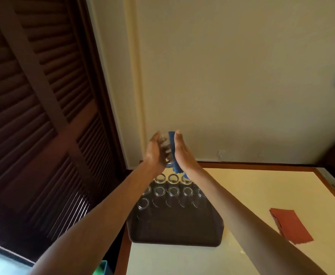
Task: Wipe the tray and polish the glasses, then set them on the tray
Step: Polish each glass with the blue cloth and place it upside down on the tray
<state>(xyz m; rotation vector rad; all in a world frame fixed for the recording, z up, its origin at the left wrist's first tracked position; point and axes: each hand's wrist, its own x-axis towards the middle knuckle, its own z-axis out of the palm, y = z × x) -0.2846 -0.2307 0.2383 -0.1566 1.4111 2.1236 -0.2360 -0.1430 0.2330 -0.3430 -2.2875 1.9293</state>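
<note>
My left hand (pixel 155 153) holds a clear glass (pixel 165 147) raised above the table, in front of the wall. My right hand (pixel 184 153) presses a blue cloth (pixel 174 153) flat against the glass's right side. Below them a dark brown tray (pixel 174 233) lies on the table's left part. Several clear glasses (pixel 172 192) stand in rows on the tray's far half. My forearms cross over the tray's left and right edges.
The table (pixel 252 195) has a cream top and a wooden border. A folded red cloth (pixel 290 225) lies on it at the right. Dark louvred doors (pixel 35 116) fill the left side. Something green (pixel 101 268) shows beside the table's near left edge.
</note>
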